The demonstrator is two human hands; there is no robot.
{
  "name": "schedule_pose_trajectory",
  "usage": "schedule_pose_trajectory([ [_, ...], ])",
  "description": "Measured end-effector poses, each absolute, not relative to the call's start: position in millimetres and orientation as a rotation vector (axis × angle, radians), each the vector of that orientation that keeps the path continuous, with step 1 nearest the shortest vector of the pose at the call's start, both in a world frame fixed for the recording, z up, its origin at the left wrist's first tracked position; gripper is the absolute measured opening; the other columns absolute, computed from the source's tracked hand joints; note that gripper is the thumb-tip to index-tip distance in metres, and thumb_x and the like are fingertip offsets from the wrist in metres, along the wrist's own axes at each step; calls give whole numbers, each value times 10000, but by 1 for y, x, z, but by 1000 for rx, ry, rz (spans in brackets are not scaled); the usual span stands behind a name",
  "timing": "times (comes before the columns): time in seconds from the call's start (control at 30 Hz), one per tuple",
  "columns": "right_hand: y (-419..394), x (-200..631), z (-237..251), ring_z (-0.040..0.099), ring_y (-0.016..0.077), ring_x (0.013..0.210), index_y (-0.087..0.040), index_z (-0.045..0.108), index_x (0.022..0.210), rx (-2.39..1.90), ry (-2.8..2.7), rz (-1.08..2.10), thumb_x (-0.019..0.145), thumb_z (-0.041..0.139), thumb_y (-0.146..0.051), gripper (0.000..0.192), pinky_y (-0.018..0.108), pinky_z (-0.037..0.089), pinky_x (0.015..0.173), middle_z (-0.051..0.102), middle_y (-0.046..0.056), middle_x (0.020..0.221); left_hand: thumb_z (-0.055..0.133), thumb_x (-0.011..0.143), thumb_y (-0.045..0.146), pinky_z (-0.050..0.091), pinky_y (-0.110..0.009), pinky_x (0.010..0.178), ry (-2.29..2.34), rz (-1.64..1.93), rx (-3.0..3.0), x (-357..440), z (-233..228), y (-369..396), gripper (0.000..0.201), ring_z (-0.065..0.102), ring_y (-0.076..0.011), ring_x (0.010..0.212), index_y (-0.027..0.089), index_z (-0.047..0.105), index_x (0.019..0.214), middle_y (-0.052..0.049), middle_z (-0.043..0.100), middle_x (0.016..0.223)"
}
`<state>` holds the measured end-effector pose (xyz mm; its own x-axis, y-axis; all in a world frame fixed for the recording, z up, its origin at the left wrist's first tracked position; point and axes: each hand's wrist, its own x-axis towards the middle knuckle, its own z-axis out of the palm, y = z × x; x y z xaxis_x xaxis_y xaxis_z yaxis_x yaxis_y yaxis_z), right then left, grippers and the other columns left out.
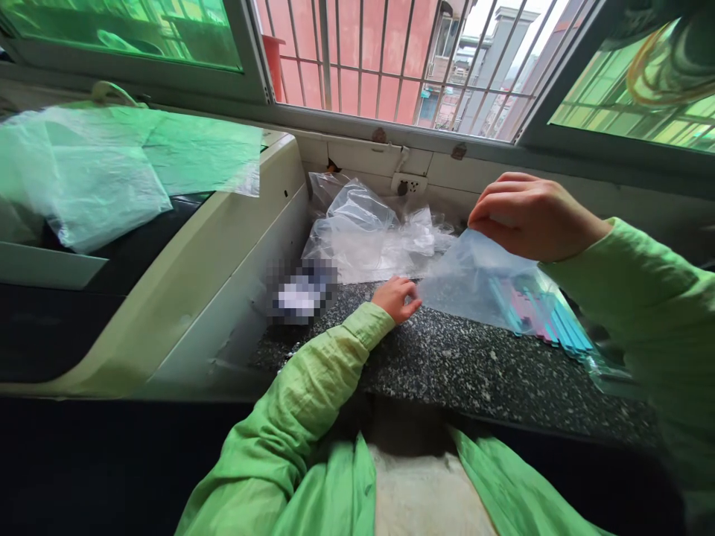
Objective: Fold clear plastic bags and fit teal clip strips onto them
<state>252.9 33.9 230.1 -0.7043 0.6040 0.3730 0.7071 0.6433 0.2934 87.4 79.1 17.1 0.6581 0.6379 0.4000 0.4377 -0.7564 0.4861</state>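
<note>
Raised over the right part of the counter, my right hand (522,212) pinches the top edge of a thin clear plastic bag (469,279), which hangs down from the fingers. My left hand (396,299) is low over the speckled counter, fingers bent, by the bag's left corner; it seems to hold that corner between thumb and fingers. Behind the bag, several teal and pink flat strips (553,320) lie on the counter, partly seen through it. A pile of crumpled clear plastic bags (369,238) lies just beyond my left hand.
A cream-coloured machine (234,201) stands at the left with plastic sheets (106,164) on top. A blurred-out item (302,292) sits beside it on the dark speckled counter (447,365). At the back are a wall socket (410,184) and a barred window (385,59).
</note>
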Motion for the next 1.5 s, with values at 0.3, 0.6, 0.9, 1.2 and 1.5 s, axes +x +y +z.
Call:
schedule_pose_trajectory([
  [0.3, 45, 228, 222, 496, 147, 698, -194, 588, 661, -1104, -2673, -562, 784, 438, -183, 195, 289, 414, 677, 606, 33, 680, 260, 854, 537, 429, -275, 687, 626, 1274, 2215, 83, 21, 75, 557, 532, -156, 729, 140, 639, 757, -69, 572, 729],
  [0.6, 50, 227, 224, 507, 156, 708, -189, 598, 643, -1170, -2672, -561, 784, 441, -212, 211, 289, 397, 667, 619, 44, 677, 180, 840, 593, 424, -249, 630, 543, 1163, 2200, 86, 20, 77, 673, 532, -130, 639, 140, 658, 706, -61, 571, 651],
  [0.9, 59, 237, 214, 510, 164, 687, -235, 605, 629, -1233, -2621, -530, 768, 477, -232, 189, 294, 389, 620, 605, 24, 657, 227, 817, 622, 414, -227, 601, 438, 989, 2156, 87, 23, 75, 646, 527, -106, 584, 138, 603, 612, -43, 583, 598],
  [1.2, 67, 218, 196, 480, 135, 676, -204, 618, 651, -1153, -2717, -376, 772, 457, -226, 202, 265, 369, 640, 590, 14, 652, 434, 792, 538, 369, -219, 519, 527, 1291, 1953, 79, 37, 69, 464, 446, -85, 538, 133, 604, 641, -23, 543, 599],
  [1.5, 84, 217, 185, 462, 116, 645, -187, 624, 643, -1200, -2770, -272, 742, 491, -218, 168, 247, 353, 631, 602, 8, 649, 467, 762, 536, 375, -229, 527, 589, 1171, 1864, 79, 39, 68, 458, 466, -91, 523, 146, 614, 572, -17, 551, 543],
])
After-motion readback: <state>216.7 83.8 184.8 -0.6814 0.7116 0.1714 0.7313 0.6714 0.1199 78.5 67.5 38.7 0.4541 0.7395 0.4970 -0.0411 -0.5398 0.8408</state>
